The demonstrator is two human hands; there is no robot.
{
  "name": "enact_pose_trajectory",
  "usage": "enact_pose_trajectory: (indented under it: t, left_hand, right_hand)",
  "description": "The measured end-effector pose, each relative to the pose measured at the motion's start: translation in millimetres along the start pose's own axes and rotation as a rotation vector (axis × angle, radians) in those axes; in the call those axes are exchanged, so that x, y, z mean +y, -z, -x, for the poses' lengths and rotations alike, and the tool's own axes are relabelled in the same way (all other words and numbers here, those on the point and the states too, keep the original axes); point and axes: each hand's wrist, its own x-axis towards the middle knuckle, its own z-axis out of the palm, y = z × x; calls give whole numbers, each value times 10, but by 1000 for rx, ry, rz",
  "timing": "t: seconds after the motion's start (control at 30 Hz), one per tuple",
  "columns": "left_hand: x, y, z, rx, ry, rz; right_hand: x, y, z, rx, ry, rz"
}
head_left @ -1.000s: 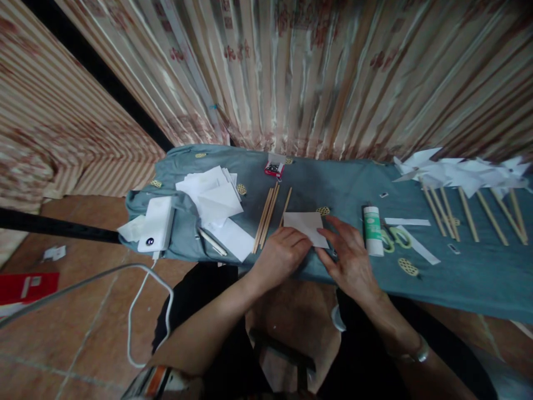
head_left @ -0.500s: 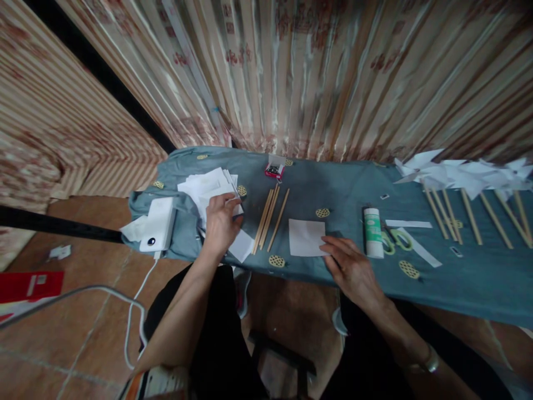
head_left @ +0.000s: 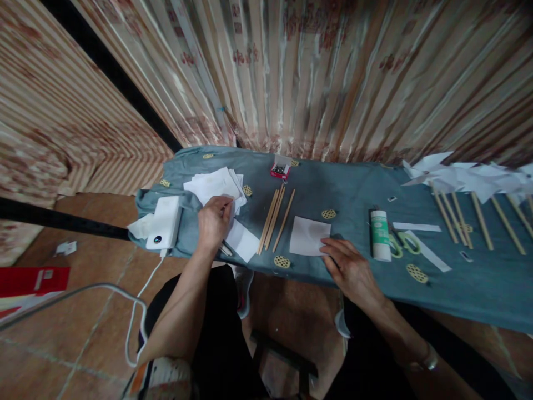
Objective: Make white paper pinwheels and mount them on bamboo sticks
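Observation:
My left hand [head_left: 213,223] lies on the pile of white paper sheets [head_left: 214,183] at the left of the blue cloth-covered table [head_left: 341,183]. Its thumb and forefinger are pinched on a sheet of that pile, and a pen [head_left: 225,250] pokes out under the palm. My right hand [head_left: 348,268] rests at the table's near edge, fingers stretched flat, their tips touching the right lower corner of a single square white sheet [head_left: 308,235]. A few wooden sticks [head_left: 275,220] lie between the two hands.
A glue stick [head_left: 380,235], green-handled scissors [head_left: 402,243] and paper strips [head_left: 417,226] lie right of the square sheet. Yellow round discs [head_left: 282,261] are scattered about. A red pin box [head_left: 280,169] sits at the back, a white power bank [head_left: 165,223] far left, paper pinwheels [head_left: 462,176] on sticks far right. A curtain hangs behind.
My left hand left the square sheet and went left to the paper pile, where it now pinches a sheet. My right hand drew back to the sheet's right corner.

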Motion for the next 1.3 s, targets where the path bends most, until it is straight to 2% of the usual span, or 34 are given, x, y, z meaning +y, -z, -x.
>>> enact_pose_trajectory:
  t: [0.2, 0.33, 0.47, 0.57, 0.7, 0.8, 0.9, 1.1, 1.3]
  left_hand:
    - [-135, 120, -40, -18, 143, -232]
    - [-170, 156, -42, -48, 179, -276]
    - [12, 111, 15, 29, 6, -177]
    - [360, -17, 170, 31, -260, 33]
    - [903, -303, 509, -288, -578, 265]
    - [1119, -480, 685, -477, -651, 253]
    - [1122, -558, 700, -522, -660, 198]
    - [979, -619, 597, -406, -707, 167]
    - [1127, -623, 675, -383, -775, 91]
  right_hand:
    - [5, 7, -5, -10, 28, 26]
    - [19, 14, 19, -27, 22, 19]
    - [34, 25, 50, -35, 13, 5]
    - [37, 42, 71, -45, -1, -8]
    - [31, 68, 89, -58, -18, -15]
    - [22, 84, 90, -48, -35, -27]
    - [18, 108, 81, -33, -28, -44]
    - [61, 190, 90, 6, -54, -59]
    - [40, 253, 137, 41, -54, 40]
